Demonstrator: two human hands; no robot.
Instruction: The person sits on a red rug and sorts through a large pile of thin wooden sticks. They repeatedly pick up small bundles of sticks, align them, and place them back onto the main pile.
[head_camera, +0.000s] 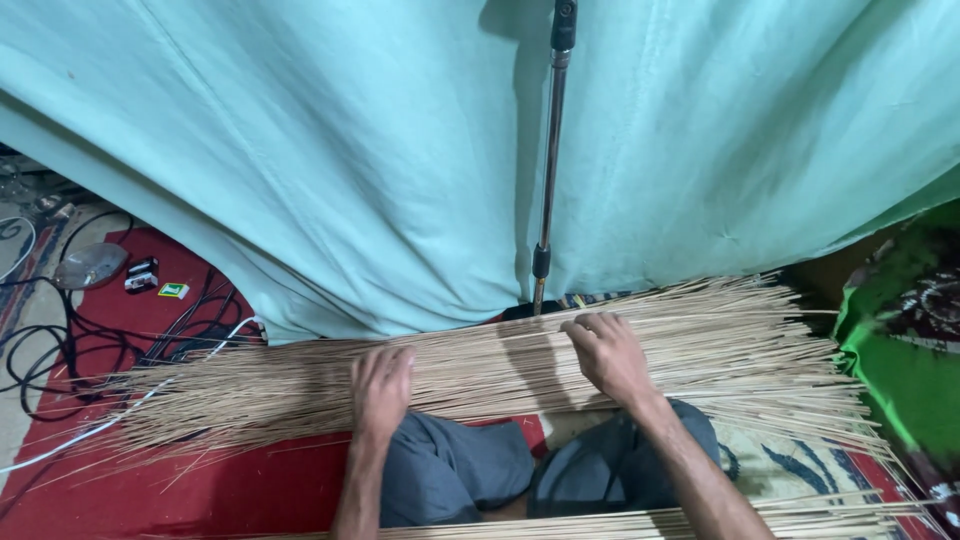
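Note:
A wide layer of long thin pale sticks (720, 345) lies across the floor in front of me, over my folded legs in grey trousers (455, 470). My left hand (381, 388) rests palm down on the sticks left of centre, fingers together. My right hand (607, 352) presses on the sticks right of centre, with its fingertips curled over a few of them at the far edge. A second, smaller row of sticks (640, 522) lies close to me at the bottom edge.
A pale green cloth (330, 160) hangs as a backdrop, with a metal pole (551, 160) standing before it. Black cables (60, 350), a white cable and small items lie on the red mat (250, 490) at left. Green fabric (900, 370) sits at right.

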